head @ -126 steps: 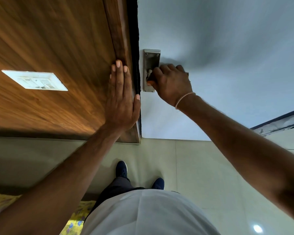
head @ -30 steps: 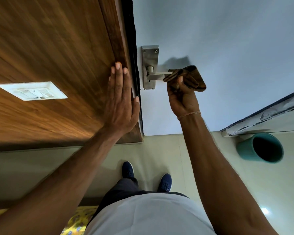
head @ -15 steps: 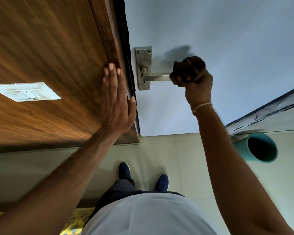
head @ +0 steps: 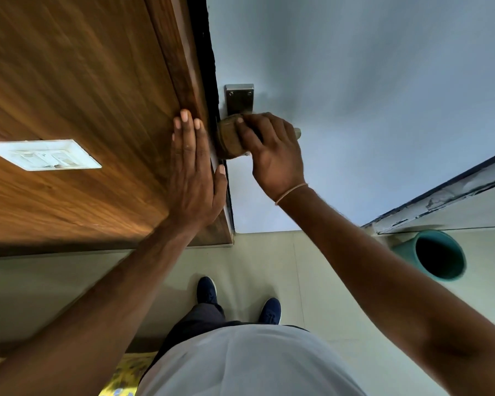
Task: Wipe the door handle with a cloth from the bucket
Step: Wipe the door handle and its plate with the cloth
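Door handle (head: 297, 133): metal lever on the pale door, close to the door's left edge; only its rounded tip shows past the right hand, the rest is covered.
Backplate (head: 239, 99): steel plate with two screws; its upper part stands clear above the cloth.
Cloth (head: 228, 138): brown, bunched into a wad, pressed against the lower backplate and the root of the lever.
Right hand (head: 272, 151): fingers curled over the lever and the cloth, clamped on the cloth; a thin band circles the wrist.
Left hand (head: 193, 178): flat and spread, fingers together, palm on the wooden frame (head: 180, 81) just left of the door's edge; it grips nothing.
Door (head: 355, 95): pale grey, its bottom edge meeting the floor.
Switch plate (head: 45, 155): white, on the wood panel well left of the hands.
Bucket (head: 437, 257): teal, on the floor by the right wall; its inside looks dark, contents probably hidden.
Shoes (head: 207, 290): dark blue, on the floor tiles below the door.
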`<action>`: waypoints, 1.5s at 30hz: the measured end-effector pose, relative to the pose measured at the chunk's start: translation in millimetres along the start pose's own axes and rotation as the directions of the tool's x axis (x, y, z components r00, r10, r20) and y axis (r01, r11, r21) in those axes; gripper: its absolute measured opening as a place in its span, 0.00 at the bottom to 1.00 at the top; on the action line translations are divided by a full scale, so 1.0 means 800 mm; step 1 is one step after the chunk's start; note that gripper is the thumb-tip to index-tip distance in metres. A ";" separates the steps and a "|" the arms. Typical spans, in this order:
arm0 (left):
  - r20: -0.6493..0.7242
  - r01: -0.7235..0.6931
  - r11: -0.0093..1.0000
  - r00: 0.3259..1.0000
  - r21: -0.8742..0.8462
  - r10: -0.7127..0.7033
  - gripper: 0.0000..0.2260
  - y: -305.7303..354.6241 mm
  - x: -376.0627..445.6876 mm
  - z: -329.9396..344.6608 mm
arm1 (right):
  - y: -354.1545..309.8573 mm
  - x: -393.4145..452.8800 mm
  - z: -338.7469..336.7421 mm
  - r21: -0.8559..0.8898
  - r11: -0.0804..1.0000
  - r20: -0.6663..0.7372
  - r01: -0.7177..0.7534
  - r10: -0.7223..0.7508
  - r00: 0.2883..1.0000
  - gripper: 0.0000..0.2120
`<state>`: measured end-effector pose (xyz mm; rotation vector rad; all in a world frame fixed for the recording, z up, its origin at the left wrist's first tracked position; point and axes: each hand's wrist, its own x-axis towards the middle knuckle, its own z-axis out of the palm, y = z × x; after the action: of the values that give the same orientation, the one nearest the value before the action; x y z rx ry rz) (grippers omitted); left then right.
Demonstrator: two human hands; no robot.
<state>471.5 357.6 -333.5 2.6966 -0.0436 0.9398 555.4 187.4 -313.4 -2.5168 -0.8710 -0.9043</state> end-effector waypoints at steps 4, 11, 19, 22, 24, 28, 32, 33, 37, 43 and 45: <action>0.005 0.008 1.000 1.000 -0.018 -0.007 0.33 0.003 0.001 0.001 | 0.049 -0.016 -0.013 -0.057 0.998 -0.129 -0.006 -0.002 0.992 0.17; -0.006 0.022 0.998 1.000 -0.065 -0.023 0.34 0.009 0.002 0.005 | 0.101 -0.040 -0.026 0.051 0.953 -0.061 -0.299 0.301 0.952 0.15; 0.007 0.029 0.997 1.000 -0.070 -0.029 0.34 0.010 0.000 0.002 | 0.029 -0.040 -0.016 0.660 -0.050 0.491 -0.750 0.785 0.379 0.10; 0.005 0.028 0.997 1.000 -0.071 -0.027 0.34 0.009 -0.001 -0.002 | 0.003 -0.034 -0.009 0.645 -0.390 0.698 -0.657 0.651 0.299 0.11; 0.007 0.030 0.997 1.000 -0.067 -0.030 0.33 0.010 -0.001 -0.004 | -0.005 -0.034 -0.008 0.558 -0.450 0.793 -0.697 0.537 0.288 0.15; 0.020 0.037 0.996 0.999 -0.083 -0.036 0.32 0.013 -0.003 -0.007 | 0.002 -0.047 -0.016 0.424 -0.289 0.850 -0.858 0.455 0.266 0.15; 0.037 0.042 0.994 0.999 -0.103 -0.039 0.32 0.016 -0.007 -0.008 | -0.003 -0.052 -0.040 0.452 0.207 0.544 -0.868 0.706 0.453 0.16; 0.037 0.043 0.994 0.999 -0.103 -0.040 0.32 0.016 -0.008 -0.009 | -0.008 -0.050 -0.046 0.415 0.397 0.400 -0.819 0.728 0.556 0.19; 0.034 0.035 0.993 0.999 -0.116 -0.031 0.31 0.015 -0.009 -0.016 | -0.035 -0.031 -0.048 0.288 0.774 0.090 -0.565 0.565 0.820 0.17; 0.064 0.020 0.995 0.998 -0.094 -0.014 0.30 0.007 -0.009 -0.026 | -0.062 -0.012 0.005 0.244 0.840 0.123 -0.484 0.469 0.875 0.14; 0.071 0.022 0.996 0.997 -0.087 -0.016 0.30 0.007 -0.008 -0.027 | -0.059 -0.009 0.011 0.267 0.820 0.135 -0.507 0.489 0.862 0.14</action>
<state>452.6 358.0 -319.8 2.6431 -0.0722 0.8179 524.9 224.3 -319.7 -2.3370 -0.2909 -0.4840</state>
